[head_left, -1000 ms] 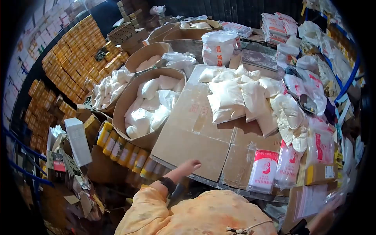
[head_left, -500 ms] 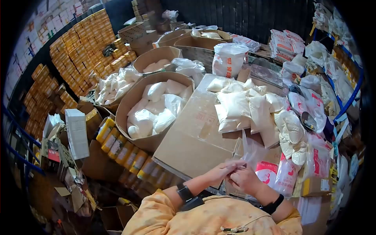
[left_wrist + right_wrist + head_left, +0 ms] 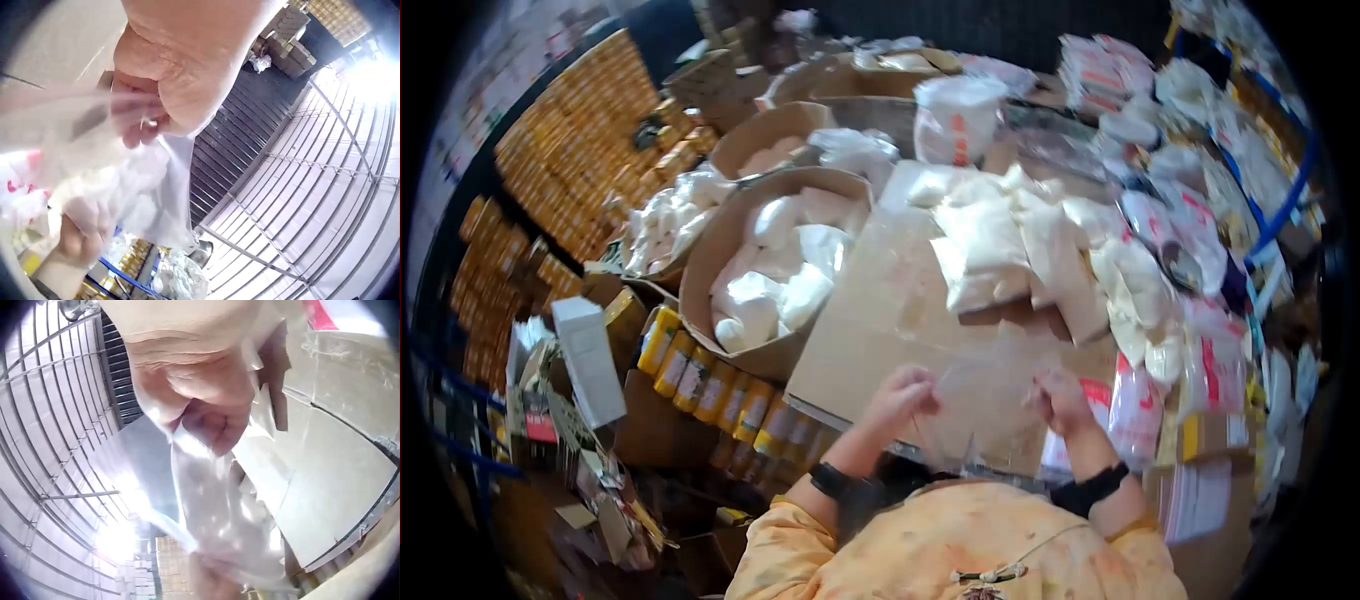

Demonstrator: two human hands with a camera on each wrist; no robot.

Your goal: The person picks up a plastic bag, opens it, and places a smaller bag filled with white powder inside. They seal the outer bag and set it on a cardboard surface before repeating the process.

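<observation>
A clear plastic bag [image 3: 988,385] is stretched between both hands over the front of the cardboard-covered table [image 3: 860,340]. On the left, my left hand [image 3: 905,395] pinches one side of it with curled fingers. My right hand [image 3: 1060,398] grips the opposite side, fingers folded in. Up close in the left wrist view, the thin film [image 3: 144,194] hangs from the left fingers, with the right hand [image 3: 81,234] beyond. The right wrist view shows the bag [image 3: 215,494] running from the right hand to the left hand [image 3: 212,578]. Nothing shows inside it.
Plump bags of pale powder [image 3: 985,265] are heaped behind the hands. Pink-and-white printed packs [image 3: 1135,425] lie at right, near a small carton [image 3: 1215,435]. An open round carton [image 3: 690,285] of filled bags stands left, above a row of yellow packs [image 3: 712,390].
The right hand came in from the lower right. Both hands met at the clear bag near the table's front, then moved apart, spreading it between them. The head view has shifted slightly.
</observation>
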